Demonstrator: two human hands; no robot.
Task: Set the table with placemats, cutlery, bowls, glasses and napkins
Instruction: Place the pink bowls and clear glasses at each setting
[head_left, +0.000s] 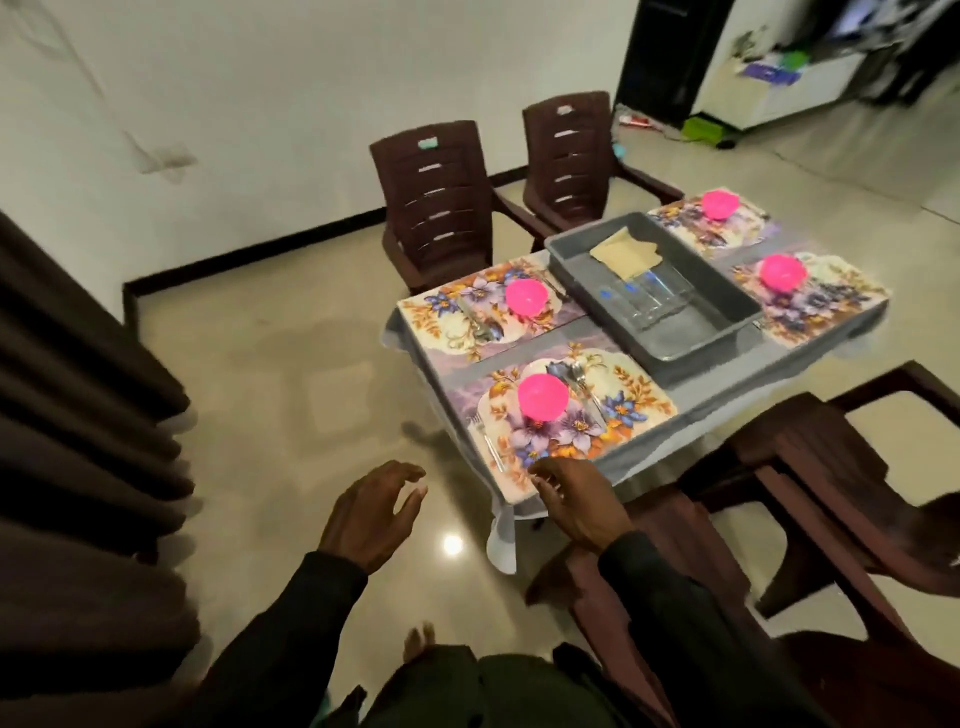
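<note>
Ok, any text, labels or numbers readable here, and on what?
No text is readable.
Teal sticker on the left far chair: too blurred.
White sticker on the right far chair: too blurred.
Blue marks on the glasses in the grey tray: too small.
Purple box in the far room: blurred.

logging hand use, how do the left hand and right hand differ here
The left hand hangs over the floor, clear of the table; the right hand reaches the near edge of the floral rectangular placemat. The left hand's palm faces sideways; the right hand's palm faces down. Both are open, holding nothing.
</note>
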